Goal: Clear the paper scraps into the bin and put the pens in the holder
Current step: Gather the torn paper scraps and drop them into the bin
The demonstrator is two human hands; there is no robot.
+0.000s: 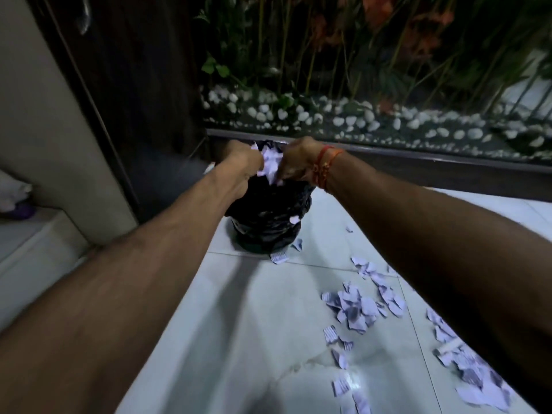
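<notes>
A bin lined with a black bag (268,213) stands on the pale tiled floor by the wall. Both arms reach out over its mouth. My left hand (243,158) and my right hand (298,162) press together around a bunch of white paper scraps (270,164) right above the bin. Many more torn scraps (361,306) lie scattered on the floor to the right, and a few (279,257) sit at the bin's foot. One scrap clings to the bag's side. No pens or holder are in view.
A glass panel with white pebbles (358,119) and plants runs behind the bin. A dark wooden door frame (119,115) stands at the left, with a pale ledge (35,246) below it. More scraps (478,380) spread toward the lower right corner.
</notes>
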